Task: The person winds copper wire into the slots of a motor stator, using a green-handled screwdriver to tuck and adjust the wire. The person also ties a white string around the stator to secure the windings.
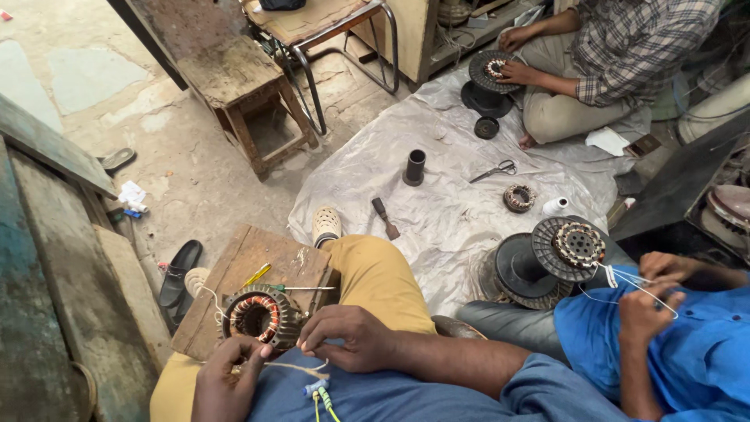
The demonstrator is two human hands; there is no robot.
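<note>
My left hand fingers pinch thin cord; my right hand fingers curled, pressed on same cord beside copper-wound stator at wooden block near edge.

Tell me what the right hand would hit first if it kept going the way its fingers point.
Likely the motor stator: the right hand points left at it, fingertips about touching its rim.

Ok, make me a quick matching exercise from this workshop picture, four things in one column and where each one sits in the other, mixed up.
Things:
1 stator
2 scissors
3 black tube
4 screwdriver

Places:
A on the wooden board
B upright on the grey sheet, left of the scissors
C flat on the grey sheet
D between the person's own hands

Pairs: 1-D, 2-C, 3-B, 4-A
</note>
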